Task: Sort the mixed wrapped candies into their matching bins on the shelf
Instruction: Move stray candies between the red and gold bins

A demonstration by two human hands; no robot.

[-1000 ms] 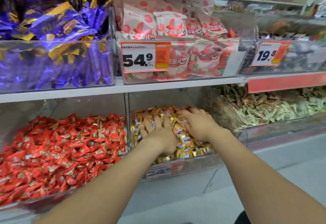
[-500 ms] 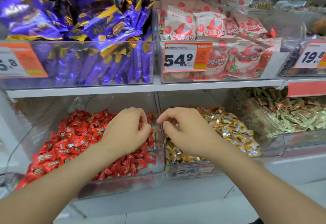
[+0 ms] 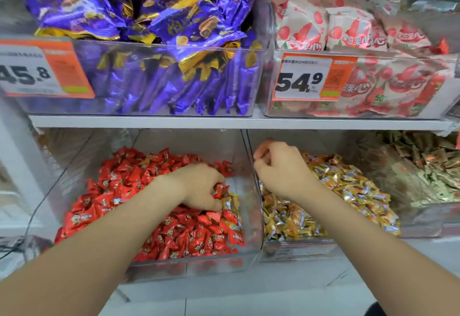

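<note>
left hand (image 3: 199,186) grips red candies (image 3: 220,190) | right hand (image 3: 281,168) curled over gold candies (image 3: 348,186)

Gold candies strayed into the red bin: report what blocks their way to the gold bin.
The clear bin walls between the two bins stand in the way of the gold candies. The gold bin is open on top, so lifting over should clear them.
</note>
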